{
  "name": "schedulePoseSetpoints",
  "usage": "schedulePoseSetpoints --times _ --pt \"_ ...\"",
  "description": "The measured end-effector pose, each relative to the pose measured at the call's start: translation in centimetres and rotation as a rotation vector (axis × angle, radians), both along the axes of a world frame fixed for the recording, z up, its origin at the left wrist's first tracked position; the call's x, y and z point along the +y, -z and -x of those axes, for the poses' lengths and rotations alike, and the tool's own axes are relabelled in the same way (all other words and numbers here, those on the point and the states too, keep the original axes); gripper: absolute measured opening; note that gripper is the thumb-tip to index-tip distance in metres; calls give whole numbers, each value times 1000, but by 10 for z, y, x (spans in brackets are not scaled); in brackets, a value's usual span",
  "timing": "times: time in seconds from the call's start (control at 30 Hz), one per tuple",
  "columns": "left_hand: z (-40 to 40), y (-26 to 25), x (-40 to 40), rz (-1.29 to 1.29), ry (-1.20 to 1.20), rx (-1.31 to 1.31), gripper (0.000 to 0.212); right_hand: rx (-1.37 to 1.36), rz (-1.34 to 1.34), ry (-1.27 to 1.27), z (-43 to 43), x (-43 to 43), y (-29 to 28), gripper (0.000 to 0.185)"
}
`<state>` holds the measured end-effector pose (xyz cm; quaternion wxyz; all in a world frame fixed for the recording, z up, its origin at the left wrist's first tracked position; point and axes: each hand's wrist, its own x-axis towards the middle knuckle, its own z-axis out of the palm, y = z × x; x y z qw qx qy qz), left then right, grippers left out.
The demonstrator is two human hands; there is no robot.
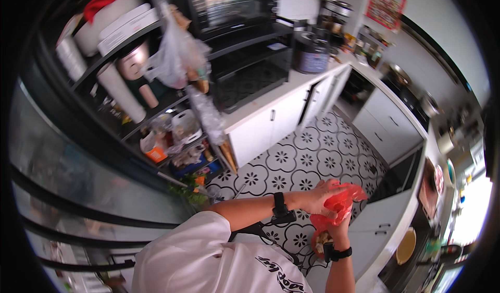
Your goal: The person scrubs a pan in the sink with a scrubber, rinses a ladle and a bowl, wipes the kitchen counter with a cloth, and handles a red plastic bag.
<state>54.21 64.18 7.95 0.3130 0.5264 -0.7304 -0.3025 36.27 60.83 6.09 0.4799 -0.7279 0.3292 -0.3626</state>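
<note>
A thin red plastic bag (343, 201) is bunched up between my two hands, above the tiled floor. My left hand (322, 199) grips its near side, fingers bent over the film. My right hand (340, 226) holds it from the other side; its fingers are largely covered by the red film. Below the hands, a red container or bag-lined bin (319, 244) shows pale scraps inside, partly hidden by my right wrist. Whether the bag touches it I cannot tell. Each wrist wears a black strap with a small device.
On the left stand a glass-fronted dark cabinet (93, 175) and a loaded rack with a hanging plastic bag (177, 54). Leafy greens (191, 189) lie by its foot. An oven (230, 7) and a cooker (311, 52) stand at the back. A counter (406, 218) with a yellow basin (406, 246) runs along the right.
</note>
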Motion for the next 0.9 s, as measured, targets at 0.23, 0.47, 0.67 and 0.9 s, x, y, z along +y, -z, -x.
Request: schedulePoseSetpoints --times 0.23,0.47,0.67,0.9 --pt "-93 6 49 -14 -186 520 64 -115 -685 -549 -104 -34 -9 27" --pt "-110 -7 91 -120 -503 310 72 22 -450 -767 -170 -25 -11 27" --pt "-111 6 87 147 -767 -243 29 111 -833 -812 -181 -41 -1 29" --pt "-224 78 83 416 -1457 26 18 50 -906 -698 -170 -65 -5 55"
